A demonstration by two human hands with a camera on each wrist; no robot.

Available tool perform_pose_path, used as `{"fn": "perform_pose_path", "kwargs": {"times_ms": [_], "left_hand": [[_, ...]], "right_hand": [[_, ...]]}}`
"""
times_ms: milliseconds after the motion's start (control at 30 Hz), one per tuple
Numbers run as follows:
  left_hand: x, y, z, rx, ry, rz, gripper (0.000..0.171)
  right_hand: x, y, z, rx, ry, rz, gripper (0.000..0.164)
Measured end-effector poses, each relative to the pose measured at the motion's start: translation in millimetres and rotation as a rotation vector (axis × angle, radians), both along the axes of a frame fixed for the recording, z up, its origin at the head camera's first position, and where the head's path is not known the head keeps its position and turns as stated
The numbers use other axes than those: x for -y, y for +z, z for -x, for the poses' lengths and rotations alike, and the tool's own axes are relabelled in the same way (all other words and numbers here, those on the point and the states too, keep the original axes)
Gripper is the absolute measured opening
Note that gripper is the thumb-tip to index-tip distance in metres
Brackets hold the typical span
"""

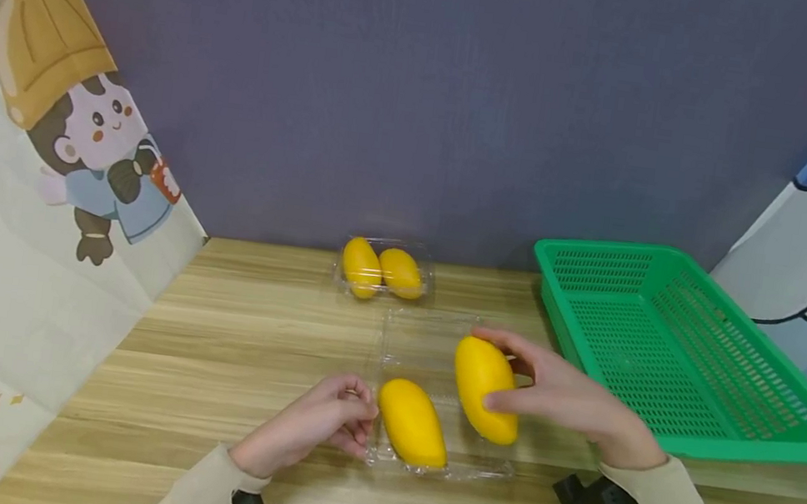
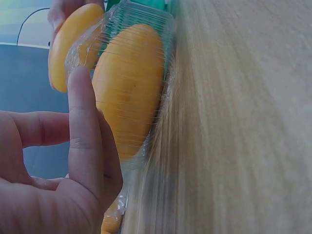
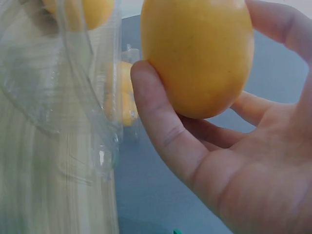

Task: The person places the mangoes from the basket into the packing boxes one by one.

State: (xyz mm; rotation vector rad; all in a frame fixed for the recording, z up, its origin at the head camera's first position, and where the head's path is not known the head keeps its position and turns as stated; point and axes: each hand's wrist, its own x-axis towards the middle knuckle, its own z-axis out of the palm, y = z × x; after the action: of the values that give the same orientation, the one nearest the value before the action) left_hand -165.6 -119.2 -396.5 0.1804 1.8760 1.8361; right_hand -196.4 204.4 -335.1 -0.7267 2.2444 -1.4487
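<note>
A yellow mango [image 1: 486, 390] is gripped in my right hand [image 1: 546, 387], held above the right side of a clear plastic clamshell box [image 1: 426, 339]. The thumb lies on its near face and the fingers wrap behind, as the right wrist view also shows. Inside the box's front half lies a second mango [image 1: 413, 423], slanted. My left hand [image 1: 322, 420] holds the box's left edge with bent fingers. In the left wrist view, one fingertip [image 2: 80, 78] touches the clear wall. The box's lid half lies spread toward the back.
Behind stands another clear box [image 1: 422, 288] with two mangoes [image 1: 362, 268] in it, near the dark back wall. A green perforated basket [image 1: 580, 349] sits on the right of the wooden table [image 1: 210, 346]. Printed cartoon sheets flank both sides.
</note>
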Motion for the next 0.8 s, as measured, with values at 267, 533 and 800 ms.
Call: {"fn": "perform_pose_path", "kwargs": {"times_ms": [267, 533, 800], "left_hand": [[2, -0.1, 0.6, 0.0, 0.002, 0.005, 0.015], [2, -0.2, 1.5, 0.0, -0.001, 0.01, 0.014], [1, -0.6, 2.6, 0.003, -0.013, 0.004, 0.014]], "right_hand": [[11, -3.9, 1.2, -0.072, 0.024, -0.068, 0.078], [24, -4.7, -7.0, -0.164, -0.031, -0.24, 0.081], [44, -5.7, -20.8, -0.279, -0.126, -0.461, 0.082]]}}
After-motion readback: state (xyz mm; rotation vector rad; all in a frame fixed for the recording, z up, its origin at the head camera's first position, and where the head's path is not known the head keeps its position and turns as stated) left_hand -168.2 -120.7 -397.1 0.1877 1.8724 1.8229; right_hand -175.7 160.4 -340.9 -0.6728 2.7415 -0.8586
